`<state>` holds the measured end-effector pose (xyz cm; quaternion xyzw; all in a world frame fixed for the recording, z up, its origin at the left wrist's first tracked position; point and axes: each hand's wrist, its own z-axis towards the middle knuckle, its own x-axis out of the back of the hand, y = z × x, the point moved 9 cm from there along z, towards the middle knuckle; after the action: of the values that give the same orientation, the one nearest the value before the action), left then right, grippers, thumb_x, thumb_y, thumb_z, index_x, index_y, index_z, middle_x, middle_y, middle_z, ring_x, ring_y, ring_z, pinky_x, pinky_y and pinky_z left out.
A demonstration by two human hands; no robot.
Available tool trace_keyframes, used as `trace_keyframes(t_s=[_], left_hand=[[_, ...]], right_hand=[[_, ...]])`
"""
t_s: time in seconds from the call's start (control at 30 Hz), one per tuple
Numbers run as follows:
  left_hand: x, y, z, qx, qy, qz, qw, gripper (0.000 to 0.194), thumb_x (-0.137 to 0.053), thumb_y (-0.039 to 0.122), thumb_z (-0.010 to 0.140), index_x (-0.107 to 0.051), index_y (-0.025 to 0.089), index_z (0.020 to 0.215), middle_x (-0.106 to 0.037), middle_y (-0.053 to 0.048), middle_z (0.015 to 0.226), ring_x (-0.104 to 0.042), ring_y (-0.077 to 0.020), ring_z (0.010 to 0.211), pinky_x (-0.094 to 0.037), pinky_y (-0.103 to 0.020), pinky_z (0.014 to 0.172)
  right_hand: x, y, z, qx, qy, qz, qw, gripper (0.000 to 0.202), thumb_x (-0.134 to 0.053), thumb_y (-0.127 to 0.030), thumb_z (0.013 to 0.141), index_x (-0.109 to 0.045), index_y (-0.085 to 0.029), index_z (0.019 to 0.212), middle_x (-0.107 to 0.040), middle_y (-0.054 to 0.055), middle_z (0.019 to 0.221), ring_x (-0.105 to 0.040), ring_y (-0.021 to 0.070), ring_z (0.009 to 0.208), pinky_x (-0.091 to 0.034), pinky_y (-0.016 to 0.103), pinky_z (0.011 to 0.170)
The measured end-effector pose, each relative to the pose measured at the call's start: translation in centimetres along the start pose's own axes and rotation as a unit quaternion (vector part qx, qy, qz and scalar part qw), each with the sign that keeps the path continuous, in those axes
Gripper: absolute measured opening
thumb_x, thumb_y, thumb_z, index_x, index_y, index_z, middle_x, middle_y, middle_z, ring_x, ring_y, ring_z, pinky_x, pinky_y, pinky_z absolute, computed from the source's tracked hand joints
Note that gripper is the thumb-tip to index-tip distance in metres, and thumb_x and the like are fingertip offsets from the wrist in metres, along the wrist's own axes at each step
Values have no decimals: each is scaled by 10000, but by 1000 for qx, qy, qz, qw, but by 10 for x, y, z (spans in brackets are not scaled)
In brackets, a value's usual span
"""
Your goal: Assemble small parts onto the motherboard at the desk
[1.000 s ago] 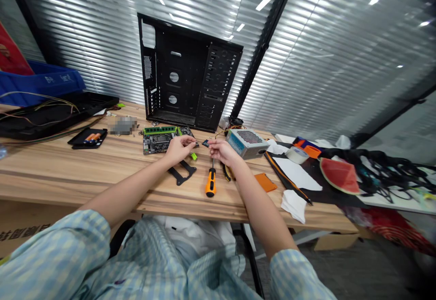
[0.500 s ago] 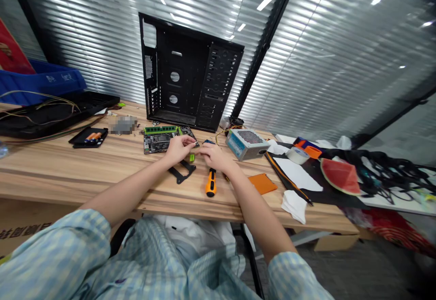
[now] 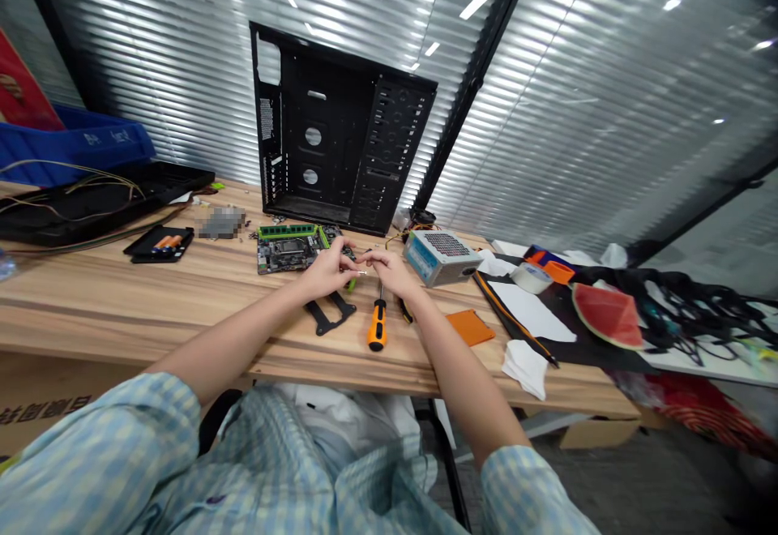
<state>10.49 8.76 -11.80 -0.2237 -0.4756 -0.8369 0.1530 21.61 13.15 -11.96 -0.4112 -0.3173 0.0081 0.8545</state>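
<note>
My left hand (image 3: 328, 271) is closed in a pinch in front of the motherboard (image 3: 290, 250). A small pale, shiny piece, perhaps a screw (image 3: 362, 273), sticks out from its fingertips. My right hand (image 3: 389, 271) faces it, fingers bent together, fingertips almost meeting the left ones; what they may hold is hidden. Beneath my left hand lies a flat black bracket (image 3: 330, 314), with a small green piece (image 3: 351, 284) by its upper end. An orange-and-black screwdriver (image 3: 378, 326) rests on the table under my right hand, its shaft pointing away from me.
An open black computer case (image 3: 328, 138) stands upright behind. To the right are a power supply (image 3: 442, 258), an orange flat drive (image 3: 470, 327), a tape roll (image 3: 531, 277) and a melon-slice-shaped item (image 3: 608, 314). At left sit a black tray (image 3: 159, 245) and blue bin (image 3: 73, 150).
Both hands have lifted slightly and drawn closer together, and the small pale piece now shows at the left fingertips. The black bracket has shifted a little right and towards me.
</note>
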Motion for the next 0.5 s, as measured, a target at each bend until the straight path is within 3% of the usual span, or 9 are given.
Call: trace_keyframes(t_s=[0.17, 0.3, 0.4, 0.5], left_hand=[[4, -7, 1, 8, 15, -25, 1000, 448, -674, 283, 736, -453, 191, 1115, -741, -14, 777, -665, -153, 623, -465, -238, 607], [7, -6, 2, -6, 34, -25, 999, 293, -637, 293, 763, -580, 168, 1021, -747, -41, 807, -670, -159, 652, -486, -243, 604], [11, -2, 3, -27, 54, 21, 998, 200, -603, 305, 791, -680, 161, 907, -748, -49, 831, -682, -171, 720, -511, -258, 669], [15, 2, 3, -36, 74, 79, 993, 225, -572, 317, 821, -725, 170, 897, -750, -42, 854, -679, -170, 740, -515, -269, 723]], right_hand=[[-10, 26, 0, -109, -15, 86, 990, 308, -426, -59, 712, -714, -155, 767, -615, 2, 734, -538, 132, 744, -402, 264, 765], [-21, 33, -6, -181, -46, 153, 970, 163, -485, -106, 686, -644, -141, 671, -510, -33, 612, -420, 88, 576, -331, 228, 593], [-27, 30, -11, -212, -66, 220, 950, 133, -539, -159, 681, -641, -139, 764, -469, -52, 598, -331, 62, 493, -236, 223, 491], [-32, 25, -14, -228, -82, 279, 929, 266, -592, -185, 670, -638, -143, 929, -492, -53, 643, -343, 56, 470, -207, 221, 453]])
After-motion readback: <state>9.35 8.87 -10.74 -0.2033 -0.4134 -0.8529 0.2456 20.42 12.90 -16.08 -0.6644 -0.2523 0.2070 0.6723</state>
